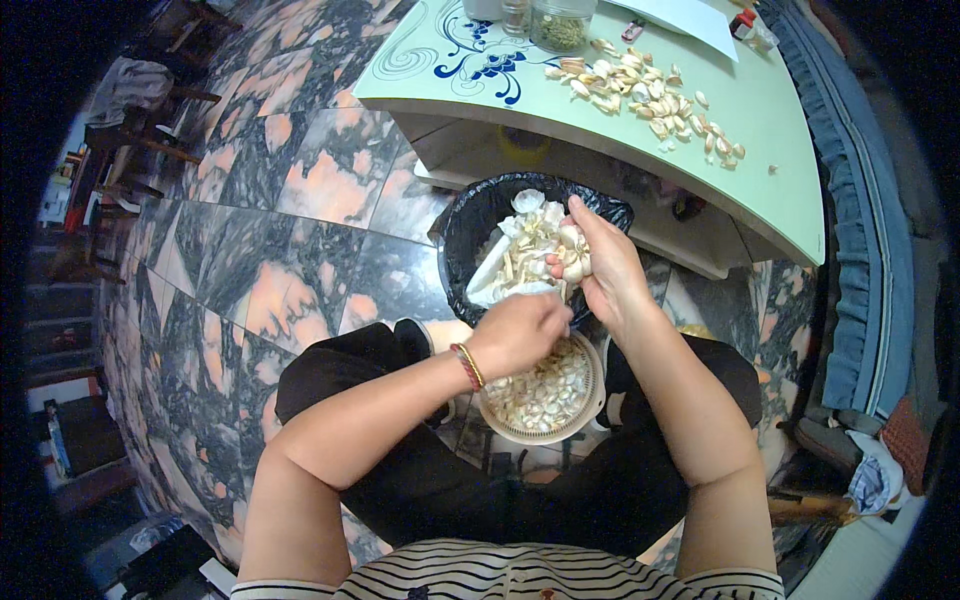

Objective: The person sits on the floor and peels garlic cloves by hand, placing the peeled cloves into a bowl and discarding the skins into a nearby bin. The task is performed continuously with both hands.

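Note:
My right hand (609, 264) cups several garlic cloves (574, 256) over a bin lined with a black plastic bag (466, 225). Loose garlic skins (529, 247) and a piece of white paper or tissue (491, 266) lie in the bin. My left hand (525, 334), with a braided bracelet (468, 366) at its wrist, is curled between the bin and a round plastic basket (538, 436). Its fingertips point down and are partly hidden, so what they hold does not show. Many pale garlic cloves (541, 401) fill the basket, which sits between my feet.
Ahead, unpeeled garlic cloves (660, 101) are spread over a pale green table (757, 202). A jar (562, 26), a pink tool (632, 30), white paper (694, 26) and a red-capped bottle (742, 24) stand or lie farther back. Blue ruffled fabric (862, 262) hangs at right.

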Action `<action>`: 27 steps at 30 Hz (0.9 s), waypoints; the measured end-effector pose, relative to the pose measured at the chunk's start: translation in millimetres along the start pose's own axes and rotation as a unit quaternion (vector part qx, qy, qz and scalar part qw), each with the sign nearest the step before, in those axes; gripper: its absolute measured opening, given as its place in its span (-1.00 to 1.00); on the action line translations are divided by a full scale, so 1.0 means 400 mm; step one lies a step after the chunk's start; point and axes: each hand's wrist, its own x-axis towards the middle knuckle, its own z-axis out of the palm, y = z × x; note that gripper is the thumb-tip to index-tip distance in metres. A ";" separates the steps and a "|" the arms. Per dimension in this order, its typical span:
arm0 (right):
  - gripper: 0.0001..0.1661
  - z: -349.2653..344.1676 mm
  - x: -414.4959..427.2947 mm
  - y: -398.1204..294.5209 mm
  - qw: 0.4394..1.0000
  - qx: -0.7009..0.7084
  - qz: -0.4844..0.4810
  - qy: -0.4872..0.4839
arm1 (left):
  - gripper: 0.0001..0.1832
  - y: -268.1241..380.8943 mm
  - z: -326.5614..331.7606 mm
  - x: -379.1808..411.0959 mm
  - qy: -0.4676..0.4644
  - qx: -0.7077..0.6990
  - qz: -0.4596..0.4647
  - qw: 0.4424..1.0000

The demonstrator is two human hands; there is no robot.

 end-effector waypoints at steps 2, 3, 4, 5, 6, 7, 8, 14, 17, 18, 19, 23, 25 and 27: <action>-0.59 -0.002 0.008 0.001 1.000 0.023 0.014 0.009 | -0.62 0.002 -0.038 0.014 0.054 -0.109 -0.041 0.992; -0.59 -0.003 0.012 0.002 0.999 0.035 0.024 0.016 | -0.62 -0.001 -0.058 0.020 0.075 -0.121 -0.032 0.989; -0.59 -0.004 0.015 0.004 0.998 0.051 0.030 0.011 | -0.68 -0.004 -0.072 0.024 0.109 -0.134 -0.016 0.985; -0.60 -0.005 0.017 0.004 0.998 0.055 0.036 -0.001 | -0.73 -0.006 -0.082 0.027 0.142 -0.146 -0.001 0.979; -0.61 -0.005 0.017 0.005 0.997 0.058 0.045 -0.004 | -0.81 -0.007 -0.089 0.031 0.166 -0.154 0.015 0.974; -0.61 -0.004 0.018 0.006 0.997 0.060 0.053 -0.007 | -0.81 -0.008 -0.096 0.036 0.193 -0.143 0.038 0.970; -0.61 -0.001 0.018 0.007 0.997 0.058 0.051 -0.013 | -0.77 -0.008 -0.102 0.040 0.198 -0.147 0.032 0.969; -0.57 0.023 0.005 0.010 0.998 0.019 0.050 -0.031 | -0.71 -0.001 -0.113 0.048 0.187 -0.124 0.052 0.973; -0.53 0.032 -0.002 0.010 0.996 0.001 0.061 -0.058 | -0.79 -0.001 -0.127 0.056 0.152 -0.222 0.044 0.962; -0.52 0.032 -0.003 0.008 0.996 -0.008 0.067 -0.066 | -0.82 -0.002 -0.133 0.058 0.129 -0.274 0.024 0.953; -0.51 0.032 -0.004 0.006 0.994 -0.017 0.072 -0.074 | -0.84 -0.004 -0.141 0.058 0.123 -0.295 0.024 0.947; -0.48 0.029 -0.008 -0.004 0.994 -0.008 0.074 -0.081 | -0.88 -0.009 -0.162 0.060 0.131 -0.331 -0.020 0.934; -0.47 0.030 -0.008 -0.008 0.993 0.003 0.067 -0.094 | -0.89 -0.014 -0.173 0.065 0.164 -0.324 -0.015 0.932; -0.47 0.035 -0.010 -0.008 0.997 -0.012 0.036 -0.074 | -0.87 -0.019 -0.182 0.071 0.210 -0.242 -0.009 0.947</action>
